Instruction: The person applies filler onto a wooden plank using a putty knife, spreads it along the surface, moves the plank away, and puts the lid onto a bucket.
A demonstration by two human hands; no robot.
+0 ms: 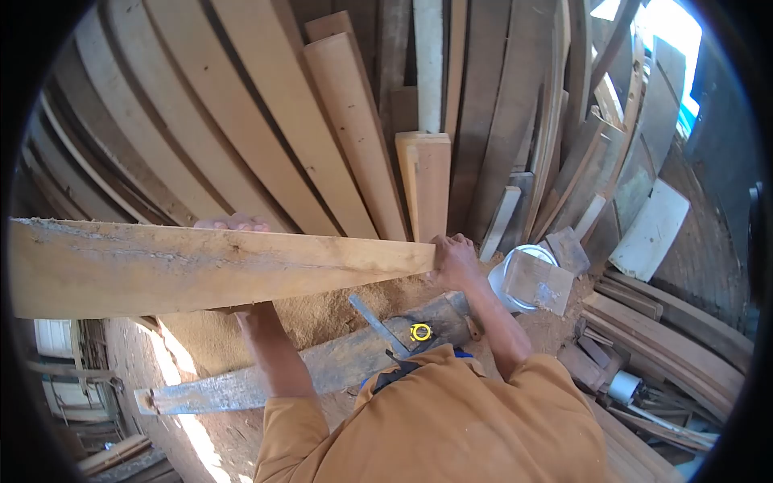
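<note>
A long, wide wooden plank (217, 270) with rough, bark-marked edges spans the left and middle of the head view. My left hand (235, 223) is wrapped round it from beneath, with fingers showing over the far edge; the palm and thumb are hidden. At the plank's right end, my right hand (456, 262) is closed on the wood. Below the plank lies a weathered grey board (322, 358), partly covered by my shirt. On that board rest a yellow and black tape measure (420, 332) and a metal square (372, 319).
Many boards (282, 105) lean upright along the back. A shorter block (427, 181) stands near my right hand. Right of it, a white bucket (501, 278) has a wood offcut (538, 280) on top. Sawdust (310, 330) covers the ground; stacked timber (668, 338) lies at right.
</note>
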